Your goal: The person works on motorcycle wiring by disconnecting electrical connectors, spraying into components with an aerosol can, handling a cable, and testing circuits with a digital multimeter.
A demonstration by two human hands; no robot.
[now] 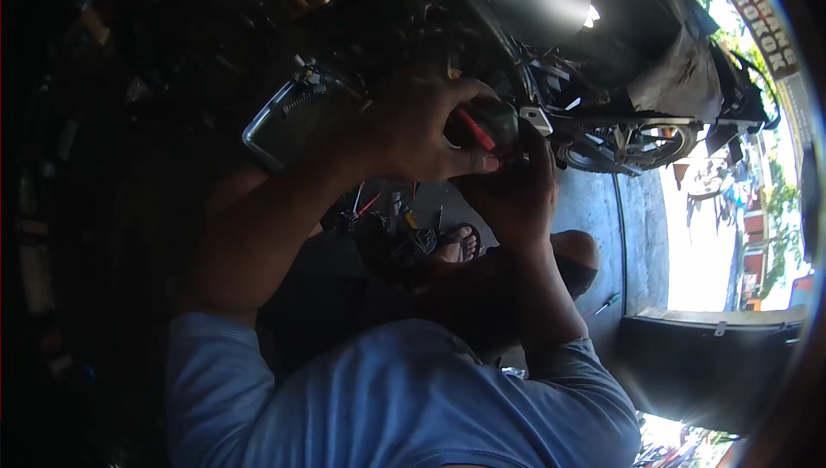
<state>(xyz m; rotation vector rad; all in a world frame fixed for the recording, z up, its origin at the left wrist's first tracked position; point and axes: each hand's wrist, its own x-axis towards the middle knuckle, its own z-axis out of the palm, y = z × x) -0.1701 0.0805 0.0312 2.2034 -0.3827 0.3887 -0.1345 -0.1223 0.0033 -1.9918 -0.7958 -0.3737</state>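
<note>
Both hands meet at a dark motorcycle frame tube (490, 16) near the upper middle. My left hand (430, 128) is curled, with thumb and fingers around a red object (476, 130); its fingertips are partly in shadow. Close against it on the right, my right hand (520, 188) has its fingers bent around the underside of a dark part beside the red object. That part is too dark to name. A small metal bracket (535, 120) shows just above my right hand.
A metal-rimmed tray (249, 134) with small parts lies left of my hands. Tools, including a yellow-handled one (411, 222), lie near my sandalled foot (465, 243). A screwdriver (607, 303) rests on the floor at right. Another motorcycle wheel (662, 145) stands beyond.
</note>
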